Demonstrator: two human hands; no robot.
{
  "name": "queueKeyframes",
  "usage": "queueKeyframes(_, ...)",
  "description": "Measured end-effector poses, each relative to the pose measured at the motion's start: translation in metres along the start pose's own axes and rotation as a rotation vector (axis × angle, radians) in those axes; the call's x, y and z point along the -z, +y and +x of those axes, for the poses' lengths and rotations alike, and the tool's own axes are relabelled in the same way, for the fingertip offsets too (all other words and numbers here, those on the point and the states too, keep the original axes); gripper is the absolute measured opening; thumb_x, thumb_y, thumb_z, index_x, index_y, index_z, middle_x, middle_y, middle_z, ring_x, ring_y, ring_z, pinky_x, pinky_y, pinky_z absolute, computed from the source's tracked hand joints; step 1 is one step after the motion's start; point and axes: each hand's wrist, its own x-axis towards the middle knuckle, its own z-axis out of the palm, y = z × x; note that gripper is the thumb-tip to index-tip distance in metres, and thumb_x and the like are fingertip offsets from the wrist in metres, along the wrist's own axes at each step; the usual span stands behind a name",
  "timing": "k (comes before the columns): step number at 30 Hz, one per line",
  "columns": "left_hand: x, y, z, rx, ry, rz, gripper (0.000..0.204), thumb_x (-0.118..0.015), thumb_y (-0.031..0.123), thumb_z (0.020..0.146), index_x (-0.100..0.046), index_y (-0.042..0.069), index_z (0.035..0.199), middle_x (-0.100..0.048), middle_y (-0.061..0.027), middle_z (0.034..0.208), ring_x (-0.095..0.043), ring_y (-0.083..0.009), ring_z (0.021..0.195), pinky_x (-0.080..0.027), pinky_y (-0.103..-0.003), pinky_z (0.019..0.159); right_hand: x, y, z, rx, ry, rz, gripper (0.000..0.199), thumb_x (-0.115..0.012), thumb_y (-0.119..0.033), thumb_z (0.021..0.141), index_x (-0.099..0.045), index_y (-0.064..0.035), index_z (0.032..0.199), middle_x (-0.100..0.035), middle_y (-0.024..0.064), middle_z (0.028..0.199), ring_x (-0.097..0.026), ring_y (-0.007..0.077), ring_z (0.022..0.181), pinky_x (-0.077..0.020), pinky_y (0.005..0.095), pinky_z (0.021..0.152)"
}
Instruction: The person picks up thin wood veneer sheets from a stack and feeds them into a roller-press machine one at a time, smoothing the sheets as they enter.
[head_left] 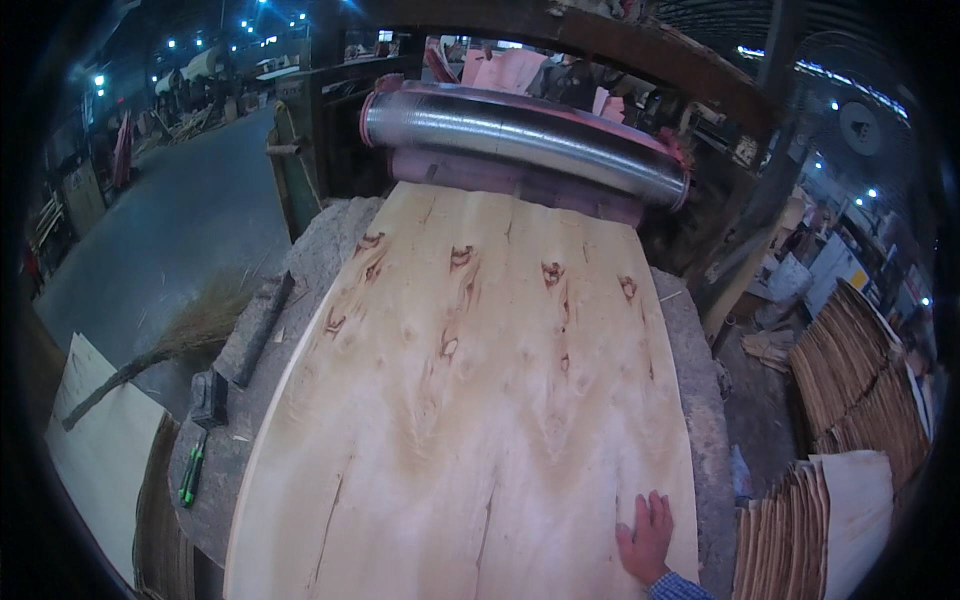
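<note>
A wide, pale wood veneer sheet [470,400] with dark knots and several lengthwise cracks lies flat in front of me. Its far edge reaches the rollers of a machine, just below a shiny metal roller [520,135] with pink-stained ends. My right hand [647,537] rests on the sheet near its right edge, palm down, fingers spread, holding nothing. A blue checked sleeve shows at the wrist. My left hand is out of the picture.
The sheet lies on a rough grey table [310,245]. On its left side are a green utility knife [192,472] and dark blocks [208,398]. A straw broom [200,325] leans over a veneer stack [105,440]. More veneer stacks [860,370] stand at right.
</note>
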Motion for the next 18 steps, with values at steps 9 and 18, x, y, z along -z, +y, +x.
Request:
queueKeyframes(9, 0.145, 0.044, 0.118, -0.582, 0.517, -0.335, 0.056, -0.055, 0.029, 0.095, -0.037, -0.001, 0.138, -0.05, -0.0163, 0.127, -0.056, -0.0251, 0.102, -0.05, -0.035, 0.084, 0.002, -0.003, -0.003, -0.006, 0.071, -0.004, 0.063, -0.066, -0.034, 0.08, -0.046, -0.0017, 0.13, -0.038, 0.0284, 0.138, -0.032, 0.0498, 0.129, -0.0273, 0.0591, 0.103)
queueKeyframes(18, 0.076, 0.191, 0.066, -0.704, 0.14, -0.525, 0.046, -0.052, 0.02, 0.096, -0.041, 0.001, 0.137, -0.042, -0.0148, 0.139, -0.042, -0.0256, 0.126, -0.039, -0.039, 0.102, 0.005, -0.007, -0.002, -0.042, 0.063, -0.03, 0.063, -0.066, -0.035, 0.08, -0.046, -0.004, 0.131, -0.039, 0.0258, 0.139, -0.033, 0.0475, 0.13, -0.0283, 0.0581, 0.104)
